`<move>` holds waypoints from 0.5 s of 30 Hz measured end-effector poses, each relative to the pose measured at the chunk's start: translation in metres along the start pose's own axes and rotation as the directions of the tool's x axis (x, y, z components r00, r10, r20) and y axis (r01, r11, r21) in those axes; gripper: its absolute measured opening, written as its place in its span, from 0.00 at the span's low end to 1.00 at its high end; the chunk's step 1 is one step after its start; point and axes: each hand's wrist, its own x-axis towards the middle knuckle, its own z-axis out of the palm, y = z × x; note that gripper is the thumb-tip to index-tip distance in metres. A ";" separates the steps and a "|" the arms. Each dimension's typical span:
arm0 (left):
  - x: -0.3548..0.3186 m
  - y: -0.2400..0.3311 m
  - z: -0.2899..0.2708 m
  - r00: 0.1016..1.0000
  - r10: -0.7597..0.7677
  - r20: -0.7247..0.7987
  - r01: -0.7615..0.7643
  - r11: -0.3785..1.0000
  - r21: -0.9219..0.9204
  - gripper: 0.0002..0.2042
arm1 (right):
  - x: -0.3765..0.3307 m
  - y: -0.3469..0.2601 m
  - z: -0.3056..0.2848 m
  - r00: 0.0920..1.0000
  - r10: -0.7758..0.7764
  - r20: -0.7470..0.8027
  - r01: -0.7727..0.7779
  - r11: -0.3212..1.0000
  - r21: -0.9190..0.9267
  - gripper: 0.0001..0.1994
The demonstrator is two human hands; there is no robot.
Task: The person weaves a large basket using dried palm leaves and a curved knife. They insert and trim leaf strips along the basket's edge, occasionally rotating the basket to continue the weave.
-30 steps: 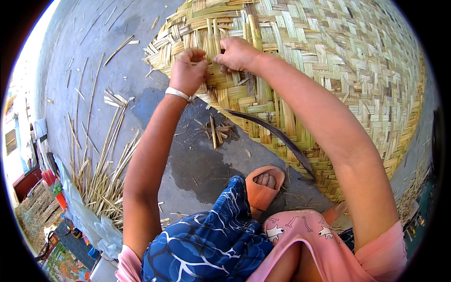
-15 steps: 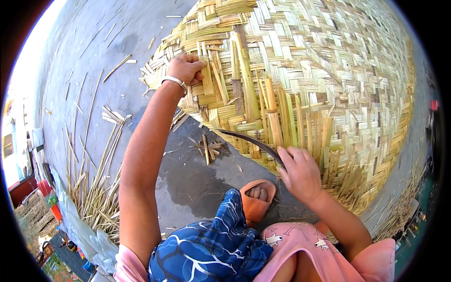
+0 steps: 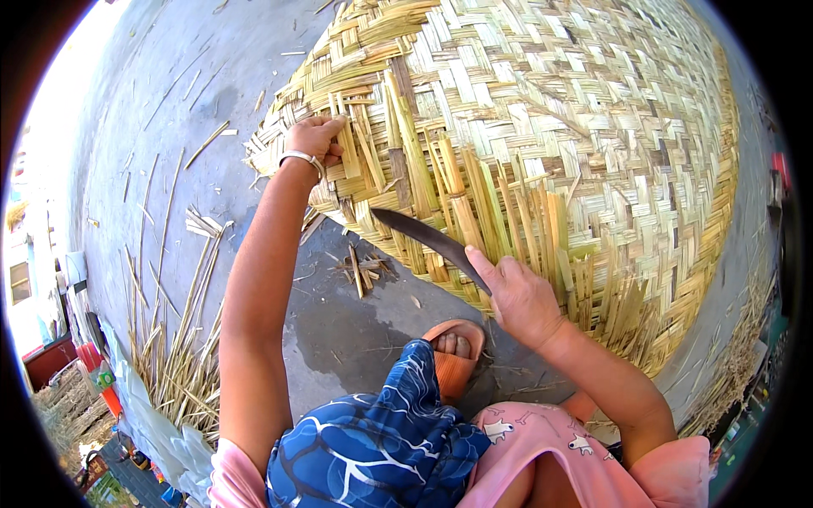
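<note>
The woven mat (image 3: 525, 110) is filling the upper right of my view, lying on the grey floor (image 3: 110, 169), its near edge running slantwise between my hands. At its left corner my left hand (image 3: 315, 142) is pinching narrowly by a pale strip (image 3: 348, 152), though I'm not seeing exactly what the fingertips are gripping. My right hand (image 3: 527, 300) is closing round the hidden grip of a curved dark blade (image 3: 428, 239), which is slanting over the mat's edge, its tip pointing toward the left hand; whether it is touching the weave I cannot tell. For good handling, I'm judging that the pinch wants to be firm and the strip flat, with the blade angled away from those fingers and the thumb sitting along its back. Raised strip ends (image 3: 461, 199) are standing in a row beside the blade, crowding its path and likely to snag it. Below the edge, broken bits of stalk (image 3: 362, 269) are littering the floor, and an orange sandal (image 3: 457, 372) is sitting close under the blade side, worth minding. Farther left, a heap of loose stalks (image 3: 182, 372) is spreading next to pale blue plastic sheeting (image 3: 157, 415), well apart from both hands.
</note>
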 end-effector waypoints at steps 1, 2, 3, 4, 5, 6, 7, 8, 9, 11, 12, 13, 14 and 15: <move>-0.005 0.005 0.000 1.000 -0.010 -0.005 0.010 1.000 0.009 0.14 | 0.002 -0.004 -0.004 0.998 0.052 0.047 -0.055 0.996 0.074 0.31; -0.005 0.005 0.000 1.000 -0.021 -0.012 0.022 0.999 0.033 0.15 | 0.003 -0.007 -0.007 0.990 0.100 0.098 -0.113 0.983 0.146 0.31; -0.004 0.003 0.001 0.999 -0.033 -0.019 0.034 0.998 0.057 0.15 | 0.004 -0.007 -0.001 0.994 0.092 0.052 -0.102 0.963 0.250 0.29; -0.004 0.003 0.000 0.999 -0.043 -0.029 0.045 0.996 0.081 0.16 | 0.007 -0.009 0.005 0.996 0.087 0.004 -0.083 0.933 0.351 0.27; -0.003 0.003 0.002 0.998 -0.028 -0.047 0.032 0.995 0.098 0.16 | 0.010 -0.011 0.008 0.995 0.086 -0.044 -0.058 0.892 0.448 0.25; -0.003 0.003 0.003 0.998 -0.023 -0.060 0.028 0.995 0.095 0.16 | 0.011 -0.012 0.005 0.994 0.113 0.006 -0.101 0.860 0.501 0.23; -0.003 0.000 0.002 0.997 -0.024 -0.078 0.031 0.995 0.094 0.15 | 0.021 -0.020 -0.009 0.989 0.132 0.063 -0.145 0.820 0.553 0.21; -0.003 -0.001 0.004 0.996 -0.023 -0.089 0.031 0.995 0.092 0.15 | 0.032 -0.027 -0.021 0.981 0.153 0.120 -0.194 0.778 0.597 0.20; -0.005 0.000 0.005 0.995 -0.025 -0.095 0.032 0.997 0.077 0.15 | 0.044 -0.034 -0.027 0.980 0.145 0.139 -0.200 0.770 0.606 0.20; -0.007 0.000 0.001 0.996 -0.039 -0.077 0.042 0.998 0.040 0.14 | 0.069 -0.043 -0.036 0.975 0.133 0.177 -0.215 0.754 0.620 0.21; -0.007 0.001 0.000 0.997 -0.043 -0.066 0.045 0.999 0.022 0.14 | 0.083 -0.041 -0.029 0.988 0.098 0.119 -0.151 0.786 0.599 0.23; -0.012 0.005 0.003 0.996 -0.057 -0.069 0.056 0.998 -0.022 0.13 | 0.097 -0.035 -0.015 0.996 0.066 0.062 -0.089 0.814 0.574 0.24; -0.013 0.003 0.001 0.997 -0.051 -0.051 0.049 0.998 -0.043 0.13 | 0.110 -0.034 -0.011 1.000 0.029 0.006 -0.027 0.838 0.545 0.26; -0.013 0.002 0.000 0.998 -0.045 -0.032 0.043 0.997 -0.064 0.13 | 0.121 -0.032 -0.012 0.997 0.034 0.064 -0.062 0.851 0.521 0.28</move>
